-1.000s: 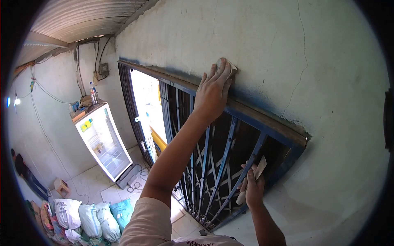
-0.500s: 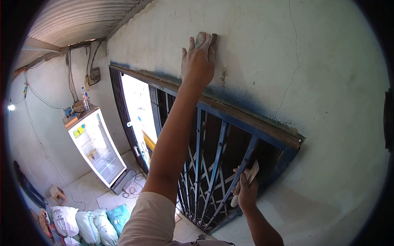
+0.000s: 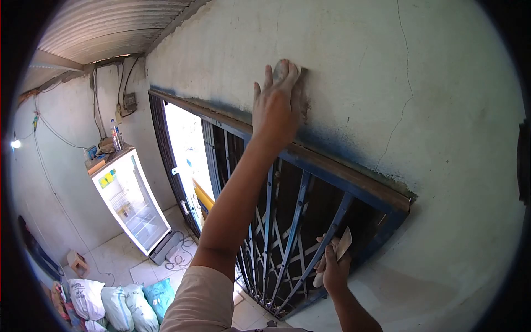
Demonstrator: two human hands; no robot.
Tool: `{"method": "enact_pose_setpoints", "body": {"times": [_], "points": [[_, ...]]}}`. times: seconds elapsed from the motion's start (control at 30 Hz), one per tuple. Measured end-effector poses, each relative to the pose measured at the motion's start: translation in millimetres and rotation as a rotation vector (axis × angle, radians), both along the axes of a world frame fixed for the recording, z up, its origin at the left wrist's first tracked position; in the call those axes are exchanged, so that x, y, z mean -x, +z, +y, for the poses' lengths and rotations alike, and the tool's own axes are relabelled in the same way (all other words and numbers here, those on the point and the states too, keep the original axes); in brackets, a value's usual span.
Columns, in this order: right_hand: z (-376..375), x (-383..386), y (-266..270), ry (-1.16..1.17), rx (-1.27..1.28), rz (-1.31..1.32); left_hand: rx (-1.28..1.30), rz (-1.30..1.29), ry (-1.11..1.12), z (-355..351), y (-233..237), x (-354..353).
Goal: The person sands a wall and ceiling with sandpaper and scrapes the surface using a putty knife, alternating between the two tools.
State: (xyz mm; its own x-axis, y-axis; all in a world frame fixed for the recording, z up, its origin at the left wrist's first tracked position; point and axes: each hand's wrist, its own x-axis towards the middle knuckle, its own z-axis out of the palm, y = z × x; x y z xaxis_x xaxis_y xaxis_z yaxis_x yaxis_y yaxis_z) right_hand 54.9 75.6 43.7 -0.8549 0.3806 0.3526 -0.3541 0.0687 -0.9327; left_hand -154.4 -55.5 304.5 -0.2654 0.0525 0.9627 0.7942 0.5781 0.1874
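Up on the pale wall (image 3: 354, 72), my left hand (image 3: 275, 108) presses a dusty grey sanding pad (image 3: 282, 69) flat against the surface. Its fingers are partly spread over the pad, and most of the pad is hidden beneath them. A brown stain on the wall lies just right of the hand. Lower down, in front of the folding metal gate (image 3: 301, 193), my right hand (image 3: 333, 271) grips a putty knife (image 3: 344, 244), blade pointing up. The knife's handle is largely covered by the fingers.
The gate's top frame (image 3: 348, 171) juts out below my left hand. A crack (image 3: 408, 72) runs down the wall at right. On the left are a lit glass-door fridge (image 3: 133, 199), a cable (image 3: 180, 254) on the floor and several filled sacks (image 3: 116, 304).
My left hand has slid down and slightly right across the wall with the pad, nearer the brown stain. My right hand still holds the putty knife, and the view has shifted slightly.
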Motion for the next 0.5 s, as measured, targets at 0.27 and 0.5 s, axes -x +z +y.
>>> {"method": "enact_pose_setpoints", "body": {"times": [0.27,0.5], "points": [[0.8,1.3,-0.3,0.004,0.021,-0.005,0.019,-0.032,0.038,-10.8,43.7,15.4],[-0.3,1.1,-1.8,0.034,0.118,-0.010,0.046,-0.050,-0.054,2.7,-18.4,-14.9]]}}
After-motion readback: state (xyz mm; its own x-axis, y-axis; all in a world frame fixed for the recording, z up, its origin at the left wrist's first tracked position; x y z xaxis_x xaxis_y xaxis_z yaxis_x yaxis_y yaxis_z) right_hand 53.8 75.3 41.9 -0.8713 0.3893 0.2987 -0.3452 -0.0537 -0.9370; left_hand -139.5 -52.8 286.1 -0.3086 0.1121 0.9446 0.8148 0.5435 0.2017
